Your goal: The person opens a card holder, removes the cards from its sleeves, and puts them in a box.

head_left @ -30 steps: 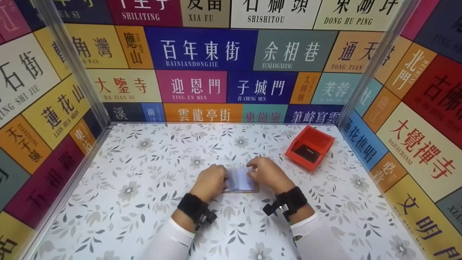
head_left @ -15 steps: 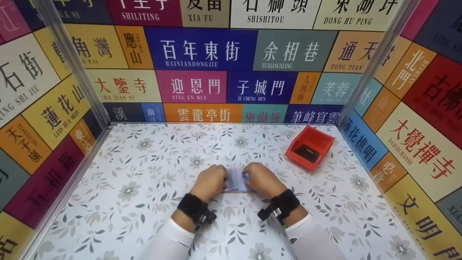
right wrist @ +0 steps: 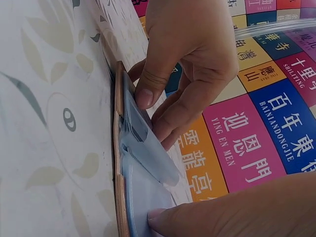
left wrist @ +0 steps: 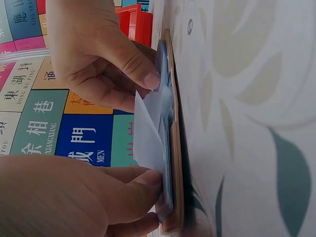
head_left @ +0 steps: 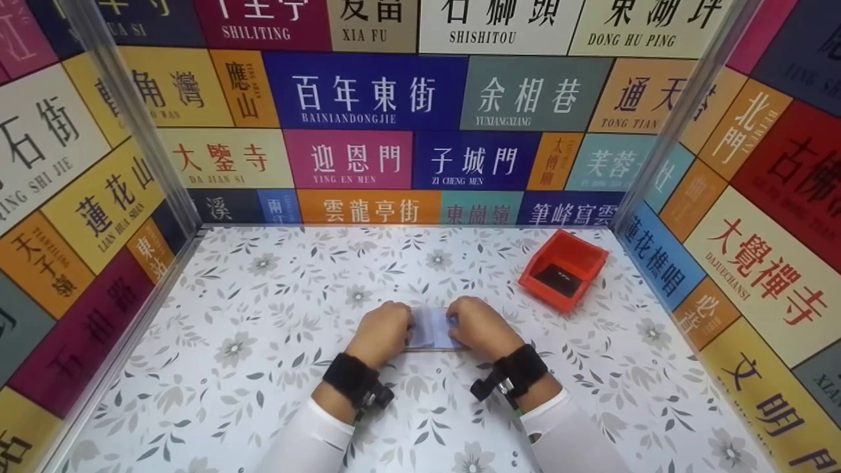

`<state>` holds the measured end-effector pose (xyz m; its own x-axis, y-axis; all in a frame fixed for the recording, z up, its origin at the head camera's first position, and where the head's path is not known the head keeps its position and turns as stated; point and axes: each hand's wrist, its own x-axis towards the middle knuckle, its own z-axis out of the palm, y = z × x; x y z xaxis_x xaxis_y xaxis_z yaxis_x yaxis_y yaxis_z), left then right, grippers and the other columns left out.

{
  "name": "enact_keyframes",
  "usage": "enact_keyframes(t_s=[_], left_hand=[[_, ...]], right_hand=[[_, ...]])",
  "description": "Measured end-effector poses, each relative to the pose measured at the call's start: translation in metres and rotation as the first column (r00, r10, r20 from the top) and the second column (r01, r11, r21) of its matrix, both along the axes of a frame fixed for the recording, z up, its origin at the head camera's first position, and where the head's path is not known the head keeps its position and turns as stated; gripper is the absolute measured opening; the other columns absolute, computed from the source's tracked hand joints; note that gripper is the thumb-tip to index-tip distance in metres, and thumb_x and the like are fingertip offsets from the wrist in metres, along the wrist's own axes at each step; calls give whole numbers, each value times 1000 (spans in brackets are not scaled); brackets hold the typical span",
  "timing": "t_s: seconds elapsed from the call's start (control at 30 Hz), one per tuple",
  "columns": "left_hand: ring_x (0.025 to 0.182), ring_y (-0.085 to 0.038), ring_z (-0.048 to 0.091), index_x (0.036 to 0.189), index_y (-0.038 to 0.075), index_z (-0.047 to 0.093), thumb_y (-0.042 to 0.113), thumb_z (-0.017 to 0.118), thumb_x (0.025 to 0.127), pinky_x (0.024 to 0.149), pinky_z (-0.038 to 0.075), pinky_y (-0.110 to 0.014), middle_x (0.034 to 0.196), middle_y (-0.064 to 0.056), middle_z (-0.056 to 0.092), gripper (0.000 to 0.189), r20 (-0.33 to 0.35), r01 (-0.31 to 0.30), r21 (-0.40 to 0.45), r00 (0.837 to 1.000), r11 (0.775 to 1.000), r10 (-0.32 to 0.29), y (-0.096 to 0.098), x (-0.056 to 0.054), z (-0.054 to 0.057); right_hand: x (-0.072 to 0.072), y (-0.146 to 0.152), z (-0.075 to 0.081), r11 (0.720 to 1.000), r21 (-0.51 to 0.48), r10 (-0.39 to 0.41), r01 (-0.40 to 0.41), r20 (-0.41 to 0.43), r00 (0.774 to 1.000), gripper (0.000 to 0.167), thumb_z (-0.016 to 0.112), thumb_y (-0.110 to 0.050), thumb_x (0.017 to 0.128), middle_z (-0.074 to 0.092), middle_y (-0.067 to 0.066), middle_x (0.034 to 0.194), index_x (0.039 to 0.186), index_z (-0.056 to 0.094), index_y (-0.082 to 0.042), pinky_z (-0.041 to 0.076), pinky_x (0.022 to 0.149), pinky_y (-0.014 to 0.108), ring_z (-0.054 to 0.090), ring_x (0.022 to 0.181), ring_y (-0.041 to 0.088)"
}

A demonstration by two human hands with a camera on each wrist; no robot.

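Note:
A card holder (head_left: 432, 330) with a brown cover and clear bluish plastic sleeves lies spread open on the table. My left hand (head_left: 383, 332) grips its left side, thumb on top of the sleeves. In the right wrist view, several sleeves (right wrist: 148, 143) stand raised beside that thumb. My right hand (head_left: 485, 328) holds the right side, its thumb against the plastic. From the left wrist view, a loose sleeve (left wrist: 149, 131) tilts up between both hands, and the brown cover (left wrist: 175, 148) shows beneath. Some fingertips are hidden behind the holder.
A red bin (head_left: 581, 253) stands at the back right of the table, with a flat dark item (head_left: 557, 280) inside. Walls of colourful sign panels (head_left: 368, 92) enclose the back and both sides. The tabletop (head_left: 276, 295) has a floral pattern.
My right hand has come down and left from beside the holder onto its right-hand sleeves, then shifted slightly right. My left hand has stayed on the left side.

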<state>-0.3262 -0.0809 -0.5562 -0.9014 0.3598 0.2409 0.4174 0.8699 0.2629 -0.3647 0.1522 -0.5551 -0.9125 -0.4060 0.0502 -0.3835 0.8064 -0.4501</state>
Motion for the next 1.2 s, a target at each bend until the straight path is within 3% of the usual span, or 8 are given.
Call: enact_keyframes(t_s=[0.53, 0.73, 1.0, 1.2], left_hand=[[87, -27, 67, 95, 11, 80, 3, 84, 89, 78, 60, -45, 89, -4, 71, 11, 25, -25, 46, 999, 999, 24, 1, -1, -1], [83, -28, 67, 89, 12, 82, -1, 84, 85, 75, 60, -45, 87, -5, 70, 13, -10, -20, 56, 1000, 998, 20, 1, -2, -1], [76, -28, 67, 78, 13, 78, -7, 72, 85, 73, 60, -47, 82, -9, 73, 22, -3, -20, 60, 1000, 998, 21, 2, -6, -1], [71, -27, 65, 72, 16, 75, -7, 72, 82, 69, 58, -46, 77, -5, 72, 26, -29, -14, 47, 999, 999, 15, 2, -6, -2]], right_hand=[[2, 0, 2, 1000, -3, -1, 1, -10, 1000, 28, 84, -5, 93, 82, 13, 121, 120, 85, -1, 61, 109, 50, 76, 119, 32], [2, 0, 2, 1000, -3, -4, 4, -8, 1000, 27, 84, -5, 93, 82, 14, 121, 120, 84, -1, 61, 110, 50, 77, 119, 34], [2, 1, 2, 1000, -2, 0, 0, 6, 1000, 28, 84, -7, 95, 81, 13, 123, 122, 84, -3, 60, 110, 50, 76, 119, 32], [1, 0, 4, 1000, -8, -3, 3, 11, 1000, 27, 84, -13, 99, 81, 11, 125, 125, 84, -5, 60, 110, 49, 75, 117, 29]])
